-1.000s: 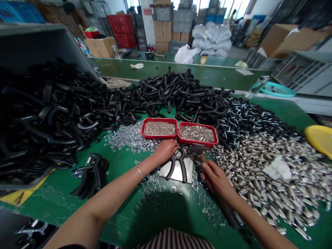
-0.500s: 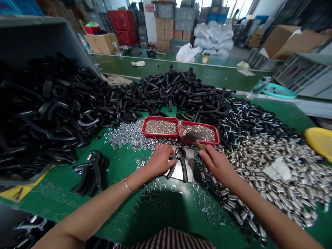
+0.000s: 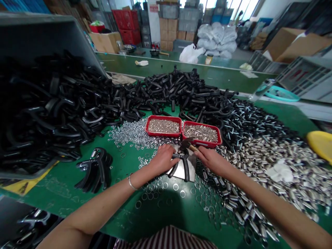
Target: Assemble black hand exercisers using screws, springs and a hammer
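Observation:
My left hand (image 3: 163, 159) presses down on a black two-armed hand-grip part (image 3: 183, 165) that lies on a small metal plate (image 3: 192, 166) on the green table. Its fingers are curled over the part's top. My right hand (image 3: 211, 160) is closed round the wooden handle of a small hammer (image 3: 187, 143), whose head sits just above the top of the part. Two red trays (image 3: 202, 133) of small silvery pieces stand right behind the hands.
Big heaps of black plastic handles (image 3: 64, 107) fill the left and back. Silvery springs (image 3: 272, 173) and black screws cover the right; loose rings (image 3: 166, 188) lie near me. Finished grips (image 3: 94, 169) are stacked at left. A yellow dish (image 3: 320, 143) sits far right.
The hammer was lifted over the red tray, then came down onto the top of the part. My right hand slid up the handle toward the head. My left hand stayed on the part.

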Motion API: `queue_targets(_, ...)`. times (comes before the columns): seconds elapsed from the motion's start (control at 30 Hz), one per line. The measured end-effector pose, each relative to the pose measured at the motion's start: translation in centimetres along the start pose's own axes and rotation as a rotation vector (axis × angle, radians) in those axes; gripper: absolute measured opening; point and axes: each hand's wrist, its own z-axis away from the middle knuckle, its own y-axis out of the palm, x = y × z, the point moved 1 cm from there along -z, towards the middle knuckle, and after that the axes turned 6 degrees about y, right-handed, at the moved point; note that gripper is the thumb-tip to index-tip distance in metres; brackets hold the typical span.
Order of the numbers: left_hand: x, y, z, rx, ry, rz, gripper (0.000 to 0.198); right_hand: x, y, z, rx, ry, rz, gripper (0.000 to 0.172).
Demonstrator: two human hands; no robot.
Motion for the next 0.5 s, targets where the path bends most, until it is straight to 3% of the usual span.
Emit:
queue_targets(0.17,-0.3,-0.8,1.4,-0.123,-0.047,-0.008,0.02,0.7,0.6,2.2,0.023,-0.021,0.084,0.032)
queue_targets(0.27,-1.6,-0.7,2.1,-0.079,-0.078,-0.074,0.022,0.7,0.6,1.7,0.055,-0.045,0.035,0.033)
queue_targets(0.4,-3.5,0.4,2.4,0.032,-0.159,-0.167,0.034,0.2,0.0,-0.4,-0.078,0.016,-0.002,0.033)
queue_targets(0.5,-4.0,1.2,2.3,0.115,-0.2,-0.173,0.029,-0.5,-0.1,-1.1,0.031,0.005,-0.035,0.033)
